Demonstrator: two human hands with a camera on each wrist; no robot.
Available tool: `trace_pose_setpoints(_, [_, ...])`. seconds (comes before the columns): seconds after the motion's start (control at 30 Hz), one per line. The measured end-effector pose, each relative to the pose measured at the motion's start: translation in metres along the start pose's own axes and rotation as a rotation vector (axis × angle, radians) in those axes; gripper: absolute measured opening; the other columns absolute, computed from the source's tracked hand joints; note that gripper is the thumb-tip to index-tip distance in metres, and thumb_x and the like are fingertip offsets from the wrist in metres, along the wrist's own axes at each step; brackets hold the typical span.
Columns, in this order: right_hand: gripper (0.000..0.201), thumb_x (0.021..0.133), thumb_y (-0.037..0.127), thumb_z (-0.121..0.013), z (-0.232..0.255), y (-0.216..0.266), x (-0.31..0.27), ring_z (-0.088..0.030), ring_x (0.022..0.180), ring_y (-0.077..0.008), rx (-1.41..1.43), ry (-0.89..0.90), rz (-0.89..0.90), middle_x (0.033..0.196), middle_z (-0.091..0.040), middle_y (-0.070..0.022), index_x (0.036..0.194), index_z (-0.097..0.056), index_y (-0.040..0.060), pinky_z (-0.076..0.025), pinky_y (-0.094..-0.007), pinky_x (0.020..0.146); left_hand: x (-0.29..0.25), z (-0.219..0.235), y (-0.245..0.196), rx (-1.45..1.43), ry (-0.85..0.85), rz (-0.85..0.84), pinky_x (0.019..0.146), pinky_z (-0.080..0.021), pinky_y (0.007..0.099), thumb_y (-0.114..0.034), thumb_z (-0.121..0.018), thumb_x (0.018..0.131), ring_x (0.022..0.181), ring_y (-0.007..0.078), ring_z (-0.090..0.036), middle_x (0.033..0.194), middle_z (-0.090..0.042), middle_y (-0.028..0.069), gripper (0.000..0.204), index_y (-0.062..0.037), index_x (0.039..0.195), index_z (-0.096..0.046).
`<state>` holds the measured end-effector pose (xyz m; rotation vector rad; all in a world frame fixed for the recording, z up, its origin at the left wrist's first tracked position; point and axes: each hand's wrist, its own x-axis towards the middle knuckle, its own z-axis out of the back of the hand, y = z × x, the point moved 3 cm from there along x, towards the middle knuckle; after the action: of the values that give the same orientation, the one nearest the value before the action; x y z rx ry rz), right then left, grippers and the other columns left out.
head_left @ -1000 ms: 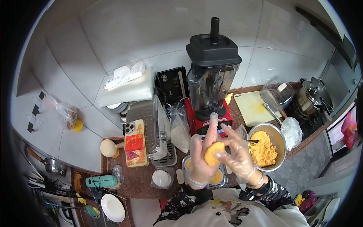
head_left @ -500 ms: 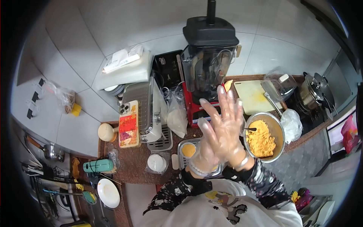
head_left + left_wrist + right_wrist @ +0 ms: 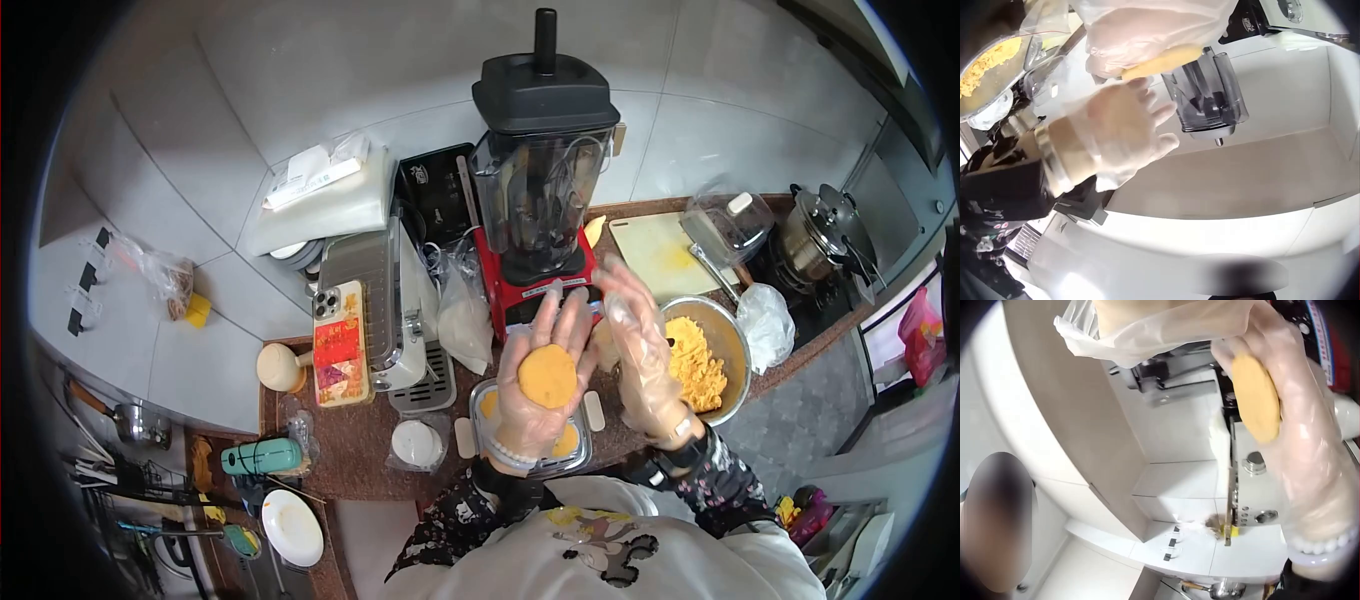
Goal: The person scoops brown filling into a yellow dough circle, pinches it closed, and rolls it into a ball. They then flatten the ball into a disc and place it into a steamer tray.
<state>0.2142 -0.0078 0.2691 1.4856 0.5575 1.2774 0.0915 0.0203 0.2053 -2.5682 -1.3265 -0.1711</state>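
Observation:
A flat round yellow dough patty [image 3: 547,377] lies on the palm of my left hand [image 3: 522,418], which is turned up with fingers straight. Thin clear plastic gloves cover both hands. Just to the right, my right hand [image 3: 643,365] is raised with its fingers extended, holding nothing. In the right wrist view the patty [image 3: 1255,399] shows its flat face, and in the left wrist view only its thin edge [image 3: 1163,61]. Below the left hand, partly hidden by it, stands a metal tray [image 3: 583,458] with more yellow patties [image 3: 566,440].
A steel bowl [image 3: 737,345] of crumbly yellow dough [image 3: 695,365] stands at the right, partly behind the right hand. Behind the hands is a red-based blender [image 3: 540,200]. A cutting board [image 3: 655,255] and a white plastic bag [image 3: 767,328] lie near the bowl; a phone [image 3: 340,345] stands at left.
One second ago the right hand held the patty against the left palm. Then the palms were pressed together; now they are apart, with the patty exposed on the left palm.

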Motion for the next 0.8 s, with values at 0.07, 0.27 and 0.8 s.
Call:
trace_pose_setpoints(0.07, [0.040, 0.098, 0.030, -0.061, 0.001, -0.019, -0.022, -0.050, 0.132, -0.0336, -0.102, 0.248, -0.034, 0.140, -0.058, -0.0160, 0.126, -0.066, 0.0021, -0.039, -0.0441, 0.110, 0.005, -0.007, -0.009, 0.235, 0.079, -0.145, 0.124, -0.015, 0.0440, -0.047, -0.031, 0.106, 0.155, 0.0250, -0.016, 0.168, -0.018, 0.0096, 0.069, -0.0064, 0.161, -0.017])
trace_pose_setpoints(0.27, [0.030, 0.082, 0.028, -0.082, -0.002, 0.017, -0.015, -0.037, 0.143, -0.0416, -0.105, 0.318, 0.053, 0.144, -0.053, -0.0214, 0.097, -0.072, 0.0044, -0.032, -0.0525, 0.114, 0.014, -0.051, -0.027, 1.149, 0.169, -0.314, 0.125, -0.003, 0.0429, -0.056, -0.022, 0.105, 0.156, 0.0259, -0.008, 0.168, -0.013, 0.0152, 0.080, 0.0005, 0.160, -0.010])
trace_pose_setpoints(0.8, [0.036, 0.100, 0.033, -0.052, -0.065, -0.033, 0.011, -0.039, 0.139, -0.0389, -0.994, 0.167, 0.359, 0.150, -0.045, -0.0184, 0.129, -0.061, 0.0121, -0.021, -0.0549, 0.117, 0.012, 0.059, 0.023, 0.010, -0.192, 0.141, 0.119, -0.031, 0.0482, -0.048, -0.041, 0.106, 0.145, 0.0326, -0.037, 0.159, -0.035, 0.0140, 0.063, -0.0120, 0.156, -0.029])
